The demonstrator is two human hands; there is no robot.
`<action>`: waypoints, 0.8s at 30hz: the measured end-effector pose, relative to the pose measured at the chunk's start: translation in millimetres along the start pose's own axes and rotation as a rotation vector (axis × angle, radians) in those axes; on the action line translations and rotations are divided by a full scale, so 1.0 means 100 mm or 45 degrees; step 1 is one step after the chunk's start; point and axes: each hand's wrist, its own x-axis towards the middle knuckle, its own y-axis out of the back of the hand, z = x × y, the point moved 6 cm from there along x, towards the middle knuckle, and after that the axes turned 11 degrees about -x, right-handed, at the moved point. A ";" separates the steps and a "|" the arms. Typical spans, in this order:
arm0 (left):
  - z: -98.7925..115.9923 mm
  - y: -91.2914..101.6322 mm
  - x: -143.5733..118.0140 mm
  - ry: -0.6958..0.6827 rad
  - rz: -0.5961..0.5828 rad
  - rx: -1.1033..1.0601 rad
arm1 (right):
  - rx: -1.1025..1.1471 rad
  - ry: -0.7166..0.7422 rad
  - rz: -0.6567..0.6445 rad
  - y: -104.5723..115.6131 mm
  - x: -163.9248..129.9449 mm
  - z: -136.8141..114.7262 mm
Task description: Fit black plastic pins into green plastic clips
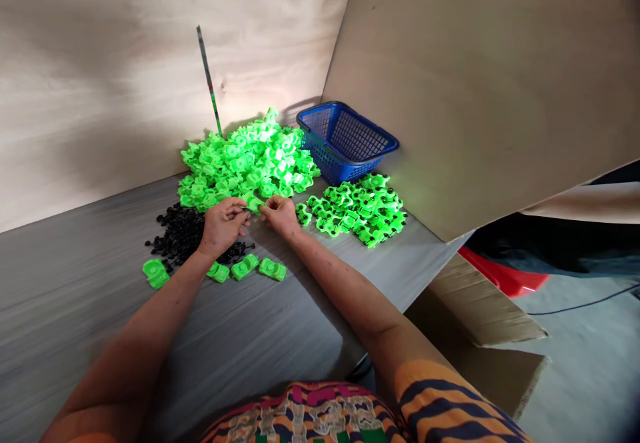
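Observation:
My right hand [280,215] pinches the near end of a bright green plastic toy car body [253,203]. Close beside it, my left hand [224,224] has thumb and fingertips pressed together at the car body's left side; whatever sits between them is too small to make out. Under and left of that hand spreads a heap of small black wheel pieces [176,233]. Just behind both hands rises a large pile of green car bodies [245,156]. Several loose car bodies [245,267] lie nearer to me on the table.
Right of my hands lies a group of green cars with black wheels [357,209]. A blue plastic basket [345,156] stands behind them against the board wall [475,83]. A thin strip [207,73] sticks up by the pile. Below the grey table [225,336], at right, is a cardboard box [485,309].

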 end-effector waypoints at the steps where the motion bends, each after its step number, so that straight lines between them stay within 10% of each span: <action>1: 0.02 -0.01 -0.01 -0.003 0.014 -0.051 | 0.077 -0.015 -0.007 -0.02 -0.01 0.01; 17: 0.03 0.07 -0.01 -0.012 0.188 -0.236 | 0.097 0.195 0.154 -0.07 -0.14 -0.14; 24: -0.01 0.07 0.00 -0.113 0.127 -0.003 | 0.143 0.253 -0.079 -0.20 -0.16 -0.16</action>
